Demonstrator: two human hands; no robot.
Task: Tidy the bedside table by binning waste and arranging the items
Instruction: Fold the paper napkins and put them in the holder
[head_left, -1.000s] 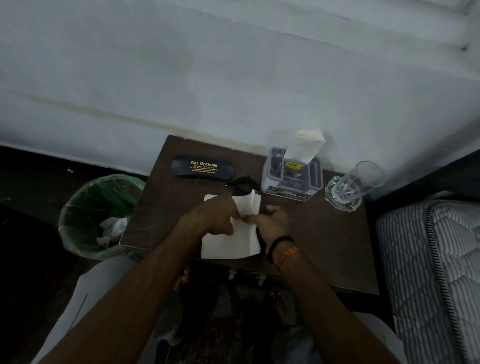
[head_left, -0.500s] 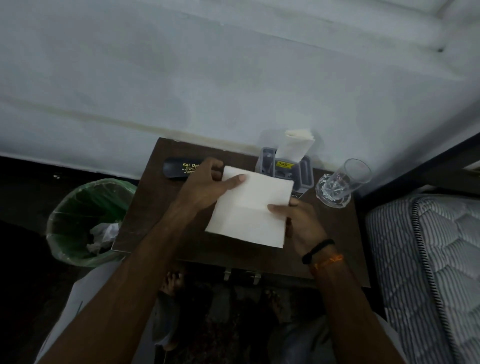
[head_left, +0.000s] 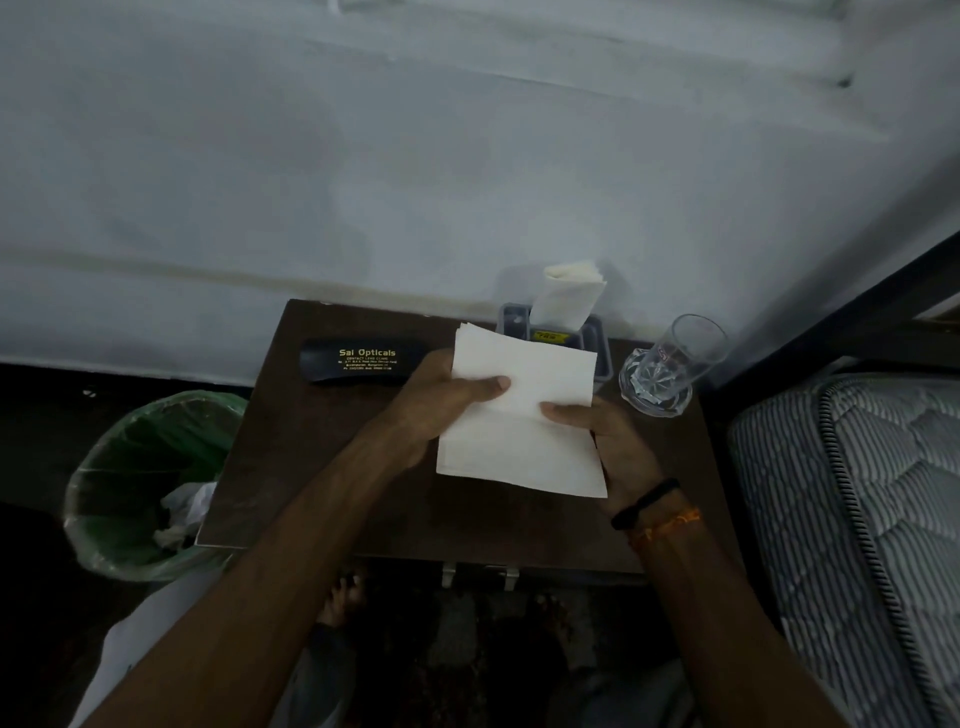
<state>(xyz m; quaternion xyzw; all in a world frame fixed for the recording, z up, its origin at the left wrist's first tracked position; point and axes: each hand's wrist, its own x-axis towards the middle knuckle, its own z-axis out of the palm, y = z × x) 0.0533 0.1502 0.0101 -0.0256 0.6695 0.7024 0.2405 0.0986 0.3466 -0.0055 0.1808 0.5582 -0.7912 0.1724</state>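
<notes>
Both hands hold a white paper napkin (head_left: 524, 421) flat above the dark brown bedside table (head_left: 311, 457). My left hand (head_left: 441, 400) grips its left edge with the thumb on top. On the right edge sits my right hand (head_left: 608, 441), thumb pressed onto the sheet. Behind the napkin a grey napkin holder (head_left: 592, 343) stands with a folded white napkin (head_left: 566, 296) sticking out. A black spectacle case (head_left: 358, 361) printed "Sai Opticals" lies at the back left. The napkin hides the table's middle.
A clear drinking glass (head_left: 685, 353) stands in a glass dish (head_left: 654, 389) at the table's back right. A green-lined bin (head_left: 140, 478) holding crumpled waste stands on the floor to the left. A striped mattress (head_left: 857, 509) lies at the right. The wall rises just behind the table.
The napkin went from lying bunched on the table under both hands to being lifted and held out flat. The black item seen behind it a second ago is now hidden.
</notes>
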